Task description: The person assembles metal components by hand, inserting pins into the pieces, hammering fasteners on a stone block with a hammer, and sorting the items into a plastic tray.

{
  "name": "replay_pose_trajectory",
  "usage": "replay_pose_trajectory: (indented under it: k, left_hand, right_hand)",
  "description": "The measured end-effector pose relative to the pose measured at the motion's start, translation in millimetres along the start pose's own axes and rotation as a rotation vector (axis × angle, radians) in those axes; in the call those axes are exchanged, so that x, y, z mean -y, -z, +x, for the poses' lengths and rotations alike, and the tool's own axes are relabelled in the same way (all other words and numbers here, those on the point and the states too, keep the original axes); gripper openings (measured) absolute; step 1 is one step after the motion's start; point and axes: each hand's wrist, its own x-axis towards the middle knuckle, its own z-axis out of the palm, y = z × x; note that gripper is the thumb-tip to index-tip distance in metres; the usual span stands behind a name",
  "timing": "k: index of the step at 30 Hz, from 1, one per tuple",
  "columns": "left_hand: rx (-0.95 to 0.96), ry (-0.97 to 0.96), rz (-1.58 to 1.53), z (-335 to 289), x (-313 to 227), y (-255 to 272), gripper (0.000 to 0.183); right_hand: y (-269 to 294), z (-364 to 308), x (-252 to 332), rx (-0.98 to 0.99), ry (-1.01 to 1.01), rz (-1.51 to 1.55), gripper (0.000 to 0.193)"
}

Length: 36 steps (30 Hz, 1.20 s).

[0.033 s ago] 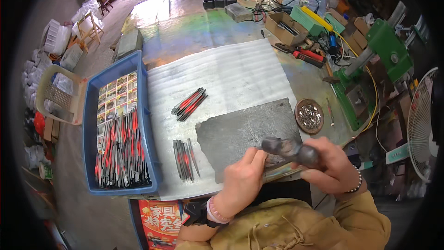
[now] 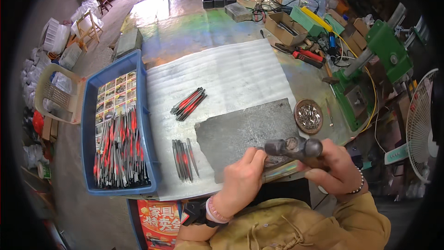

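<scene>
My right hand (image 2: 335, 169) grips a hammer (image 2: 292, 147), its dark metal head over the near right part of a grey flat slab (image 2: 240, 132). At the slab's near edge, my left hand (image 2: 243, 176) is closed in a pinch beside the hammer head. What its fingertips hold is mostly hidden behind the hand and hammer. Left of the slab lies a short row of slim, pointed black-and-red tools (image 2: 183, 159). A second bundle of such tools (image 2: 188, 104) rests farther back on the white foam sheet (image 2: 222, 74).
A blue crate (image 2: 144, 92) with many similar tools stands at the left. Right of the slab sits a round dish (image 2: 297, 118) of small metal pieces. Beyond are red-handled pliers (image 2: 309, 58), a green press (image 2: 388, 46) and a white fan (image 2: 423, 125).
The hammer head has shifted slightly right and turned, so its top now shows more clearly. My left hand stays in place.
</scene>
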Motion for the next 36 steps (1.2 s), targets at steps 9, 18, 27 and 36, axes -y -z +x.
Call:
replay_pose_trajectory:
  k: [9,18,27,36]
  left_hand:
    - [0.04,-0.008,-0.013,3,4,2,0.024]
    - [0.059,-0.008,-0.005,2,3,1,0.029]
    - [0.078,0.009,0.004,2,2,0,0.022]
    - [0.073,0.001,0.028,2,3,-1,0.021]
  right_hand:
    - [14,-11,15,0.059,0.074,-0.319,0.045]
    - [10,-16,14,0.041,0.167,-0.467,0.053]
    - [13,-19,21,0.058,0.201,-0.577,0.05]
    - [12,-26,24,0.022,0.183,-0.532,0.054]
